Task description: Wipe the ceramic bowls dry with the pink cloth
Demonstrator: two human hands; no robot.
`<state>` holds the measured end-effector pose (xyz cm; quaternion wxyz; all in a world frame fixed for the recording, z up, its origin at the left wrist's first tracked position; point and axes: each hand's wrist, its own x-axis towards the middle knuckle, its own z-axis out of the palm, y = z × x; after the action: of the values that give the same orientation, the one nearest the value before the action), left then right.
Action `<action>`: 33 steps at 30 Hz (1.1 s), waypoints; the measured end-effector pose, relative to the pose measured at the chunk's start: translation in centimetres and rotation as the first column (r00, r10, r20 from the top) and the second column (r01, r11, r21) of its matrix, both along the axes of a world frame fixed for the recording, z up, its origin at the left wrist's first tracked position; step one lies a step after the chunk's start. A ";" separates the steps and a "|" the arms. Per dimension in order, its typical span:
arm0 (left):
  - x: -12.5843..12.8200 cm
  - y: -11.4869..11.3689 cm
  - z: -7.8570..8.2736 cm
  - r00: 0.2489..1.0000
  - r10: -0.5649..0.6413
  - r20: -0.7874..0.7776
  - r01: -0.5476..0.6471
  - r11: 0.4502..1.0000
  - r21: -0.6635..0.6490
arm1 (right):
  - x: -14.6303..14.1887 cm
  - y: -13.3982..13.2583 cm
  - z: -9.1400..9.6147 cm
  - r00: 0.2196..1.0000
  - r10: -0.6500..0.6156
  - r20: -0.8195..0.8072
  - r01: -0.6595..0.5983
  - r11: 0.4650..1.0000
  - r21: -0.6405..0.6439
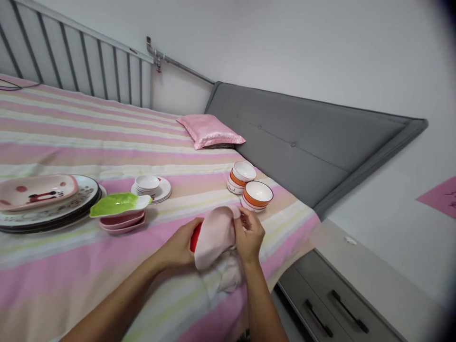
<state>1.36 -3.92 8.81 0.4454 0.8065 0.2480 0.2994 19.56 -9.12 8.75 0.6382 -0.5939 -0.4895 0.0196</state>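
My left hand [183,244] is closed round the side of a red bowl-like dish [195,237], of which only a strip shows. A pale pink cloth [215,237] drapes over most of it, and its lower end hangs down over the bedspread. With bent fingers, my right hand [251,232] pinches the cloth on its right side. Just beyond that hand stand two stacks of white and orange bowls, the nearer stack [258,194] almost touching my fingertips in view and the farther stack [242,175] beside it.
Leaf-shaped green dish [119,204] tops pink dishes [123,222] on the striped bedspread [89,285]. Left are stacked plates [87,190] under a pink oval dish [67,190]; behind, small white bowls [147,182] on plates [164,190]. A pink pillow [212,130], grey headboard [278,128] and drawer cabinet [320,294] surround.
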 end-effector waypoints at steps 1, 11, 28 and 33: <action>0.1 0.0 -0.1 1.000 -0.009 0.023 0.009 1.000 -0.009 | -0.2 0.2 0.1 0.998 0.065 -0.022 -0.065 0.998 -0.001; 0.1 0.2 -0.2 0.999 -0.002 0.039 0.005 0.997 -0.083 | -1.0 -2.4 1.8 0.782 0.624 -0.015 -0.610 0.759 -0.228; 0.4 0.2 -0.6 0.984 0.129 -0.123 -0.128 0.992 0.013 | -0.8 0.6 -2.9 0.897 0.398 0.192 -0.365 0.912 -0.187; 0.3 0.8 -1.5 0.985 0.143 -0.100 -0.151 0.986 -0.069 | -1.0 1.3 -3.5 0.930 0.364 -0.051 -0.366 0.907 -0.208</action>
<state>1.63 -3.17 7.30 0.4401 0.7818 0.3390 0.2831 18.59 -7.84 5.23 0.5584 -0.5568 -0.5835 0.1943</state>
